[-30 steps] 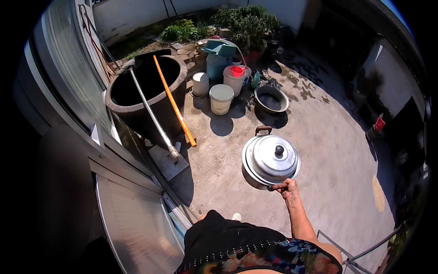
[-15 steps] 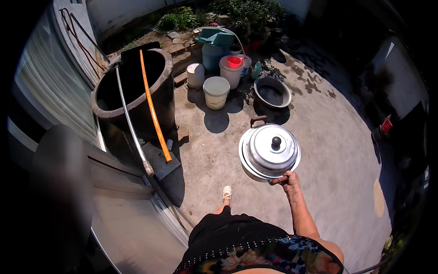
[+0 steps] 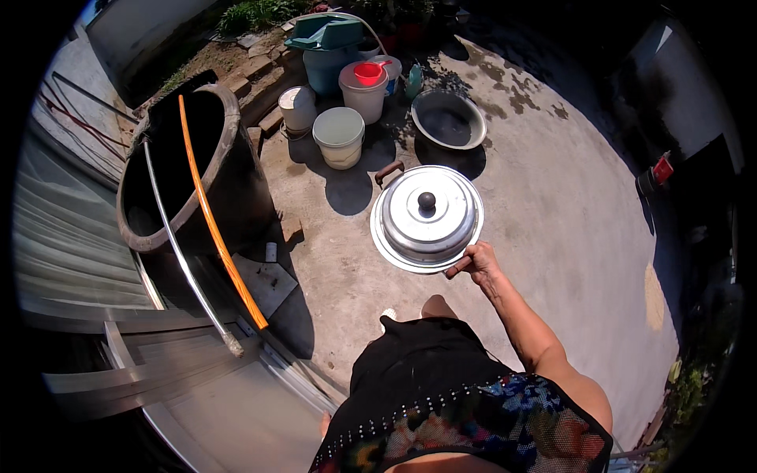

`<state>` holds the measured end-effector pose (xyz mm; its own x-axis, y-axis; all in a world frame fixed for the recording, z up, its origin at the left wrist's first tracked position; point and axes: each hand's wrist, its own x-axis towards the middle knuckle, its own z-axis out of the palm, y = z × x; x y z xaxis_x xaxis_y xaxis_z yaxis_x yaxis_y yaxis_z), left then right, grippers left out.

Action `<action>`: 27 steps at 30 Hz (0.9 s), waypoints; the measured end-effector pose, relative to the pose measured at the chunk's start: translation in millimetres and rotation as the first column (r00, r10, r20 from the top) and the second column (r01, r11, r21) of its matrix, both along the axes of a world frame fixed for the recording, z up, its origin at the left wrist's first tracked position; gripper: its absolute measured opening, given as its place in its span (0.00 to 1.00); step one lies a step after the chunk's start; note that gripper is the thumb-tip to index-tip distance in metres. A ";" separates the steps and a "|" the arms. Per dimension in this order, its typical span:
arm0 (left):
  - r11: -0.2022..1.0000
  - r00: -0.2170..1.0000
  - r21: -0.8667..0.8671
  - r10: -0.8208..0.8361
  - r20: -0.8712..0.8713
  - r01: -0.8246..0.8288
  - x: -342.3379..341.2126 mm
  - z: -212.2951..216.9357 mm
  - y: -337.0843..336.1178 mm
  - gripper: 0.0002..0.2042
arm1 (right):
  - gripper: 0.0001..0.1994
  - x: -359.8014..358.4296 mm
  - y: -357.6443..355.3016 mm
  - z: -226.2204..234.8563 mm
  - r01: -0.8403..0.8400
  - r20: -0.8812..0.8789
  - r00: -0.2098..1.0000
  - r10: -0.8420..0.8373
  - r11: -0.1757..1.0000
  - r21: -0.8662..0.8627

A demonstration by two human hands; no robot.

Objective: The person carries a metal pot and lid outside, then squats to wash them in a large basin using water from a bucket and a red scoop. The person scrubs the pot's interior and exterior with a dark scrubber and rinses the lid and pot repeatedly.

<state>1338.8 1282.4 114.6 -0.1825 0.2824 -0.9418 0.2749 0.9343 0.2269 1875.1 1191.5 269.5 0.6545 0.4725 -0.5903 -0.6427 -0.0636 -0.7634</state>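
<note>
Silvery aluminium pot (image 3: 380, 232), wide-rimmed and covered by a domed lid (image 3: 422, 225) with a round black knob (image 3: 426, 201), sits in front of the body, over the sunlit concrete floor (image 3: 552, 244). The right hand (image 3: 479, 264) grasps the pot's near handle, its fingers curled around the brown grip; the opposite brown handle (image 3: 389, 172) stands bare at the pot's upper left. A sliver of skin beside the black skirt (image 3: 434, 366) seems to be the left hand (image 3: 325, 423), too hidden to tell whether it is clenched or loose. Beyond the pot, near its far side, lies a round metal basin (image 3: 448, 122). To the left of the basin is a white bucket (image 3: 339, 146), with a smaller white pail (image 3: 297, 110) just behind it. A red dipper (image 3: 368, 75) rests on top of a covered bucket (image 3: 363, 101), next to a blue barrel (image 3: 331, 71) that carries a green tub (image 3: 323, 33). Farther left stands a large dark vat (image 3: 230, 118) with a thick rim; an orange pole (image 3: 206, 209) and a silvery metal pole (image 3: 175, 232) lean across that rim, their lower ends reaching past it. Beside the vat, a flat square slab (image 3: 268, 285) lies partly in shadow.
</note>
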 end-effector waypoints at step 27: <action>0.964 0.722 -0.077 -0.135 0.679 0.253 766.0 -82.6 280.3 0.11 | 0.30 510.0 181.7 -152.0 -0.487 -0.060 0.869 0.491 0.871 0.071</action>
<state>2104.8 1562.6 32.0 0.5467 0.0830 -0.8332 0.2882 0.9156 0.2803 2385.1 1373.2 117.5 0.2876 0.7518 -0.5933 -0.5942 -0.3458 -0.7262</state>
